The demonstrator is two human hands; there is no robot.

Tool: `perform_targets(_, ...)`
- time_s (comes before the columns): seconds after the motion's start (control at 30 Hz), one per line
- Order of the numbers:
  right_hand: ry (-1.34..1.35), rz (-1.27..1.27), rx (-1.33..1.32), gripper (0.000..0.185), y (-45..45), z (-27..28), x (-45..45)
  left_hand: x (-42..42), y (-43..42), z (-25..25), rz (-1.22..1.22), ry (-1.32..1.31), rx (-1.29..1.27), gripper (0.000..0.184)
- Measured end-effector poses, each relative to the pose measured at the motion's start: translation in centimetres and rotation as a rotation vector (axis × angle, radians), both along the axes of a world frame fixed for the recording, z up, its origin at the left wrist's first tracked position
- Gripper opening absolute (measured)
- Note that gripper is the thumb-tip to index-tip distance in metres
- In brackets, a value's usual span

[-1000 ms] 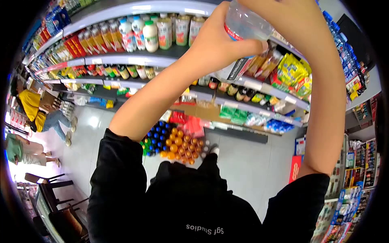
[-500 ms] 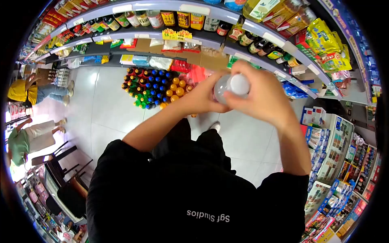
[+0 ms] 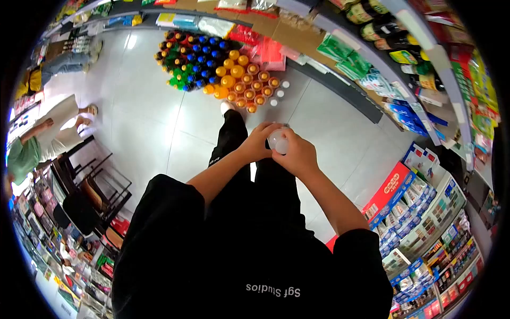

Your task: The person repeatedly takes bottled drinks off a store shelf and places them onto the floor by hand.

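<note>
Both hands hold one bottle (image 3: 275, 139) with a whitish, partly see-through top and a white cap, seen from above in front of my legs. My left hand (image 3: 256, 144) wraps around the bottle from the left. On the other side, my right hand (image 3: 298, 155) is closed about its top, with fingers beside the white cap (image 3: 281, 147). The lower part of the bottle is hidden by the hands. Beyond them, on the floor, stand orange-capped bottles (image 3: 248, 94) in rows, with a few white-capped bottles (image 3: 280, 93) at their right end.
Blue-capped bottles (image 3: 204, 58) and yellow-orange bottles (image 3: 227, 81) stand on the floor by the shelf (image 3: 340, 85). A red-edged display rack (image 3: 390, 189) is at the right. Stools (image 3: 98, 191) and a person in a green top (image 3: 24, 157) are at the left.
My hands have come down and closer to my body with the bottle still between them. The view has turned and shifted, showing more floor bottles and less of the upper shelves.
</note>
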State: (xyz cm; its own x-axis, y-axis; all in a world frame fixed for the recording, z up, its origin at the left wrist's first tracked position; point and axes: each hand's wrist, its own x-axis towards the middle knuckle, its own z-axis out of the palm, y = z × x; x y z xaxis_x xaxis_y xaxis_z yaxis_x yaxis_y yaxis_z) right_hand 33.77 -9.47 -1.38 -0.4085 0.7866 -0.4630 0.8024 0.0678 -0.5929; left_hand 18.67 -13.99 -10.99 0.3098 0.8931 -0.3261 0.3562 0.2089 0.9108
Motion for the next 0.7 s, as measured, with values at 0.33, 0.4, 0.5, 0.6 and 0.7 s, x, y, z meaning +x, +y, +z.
perform_targets(0.33, -0.097, -0.201, -0.038, 0.044, -4.2, -22.6, -0.9, 2.3, -5.1, -20.7, 0.621, -0.228, -0.770, 0.048)
perform_targets(0.4, -0.149, -0.263, -0.064, 0.044, -4.5, -27.5, -1.7, 2.2, -4.4, -24.0, 0.835, -0.408, -0.980, 0.035)
perform_targets(0.5, -0.249, -0.369, -0.177, 0.043, -4.7, -34.1, -3.0, 1.7, -4.3, -29.7, 0.977, -0.541, -1.123, 0.035)
perform_targets(0.6, -0.254, -0.455, -0.229, 0.043, -4.4, -39.8, -3.6, 1.7, -3.8, -34.1, 1.056, -0.569, -1.122, 0.036)
perform_targets(0.7, -0.271, -0.502, -0.263, 0.044, -4.2, -43.7, -4.4, 1.7, -3.3, -37.1, 1.067, -0.583, -1.124, 0.036)
